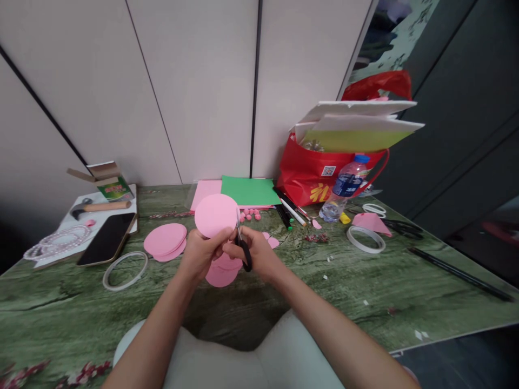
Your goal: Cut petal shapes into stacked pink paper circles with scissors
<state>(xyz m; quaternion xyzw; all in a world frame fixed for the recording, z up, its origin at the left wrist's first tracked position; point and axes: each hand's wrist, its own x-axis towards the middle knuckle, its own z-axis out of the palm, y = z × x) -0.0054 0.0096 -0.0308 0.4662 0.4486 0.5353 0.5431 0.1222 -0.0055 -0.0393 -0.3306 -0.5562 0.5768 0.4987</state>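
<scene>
Mid-frame, the left hand (203, 249) pinches a pink paper circle (214, 214), the right hand (259, 250) grips scissors (245, 255); cutting seems underway, the next snip wanting steadiness.

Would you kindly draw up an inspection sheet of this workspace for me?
Surface: green, wood-patterned tabletop, with small white scraps on its right side.
Job's things: pink paper disc, held up; black-handled scissors, blades by the disc's right edge; disc stack lying to the left.
Clutter: phone, hammer and bead string at left; water bottle standing at right.
Hands: left hand holds the disc; right hand holds the scissors.
Cables: none identifiable; a dark looped item at right is unclear.
Surroundings: pale panels behind; red bag holding boards.
</scene>
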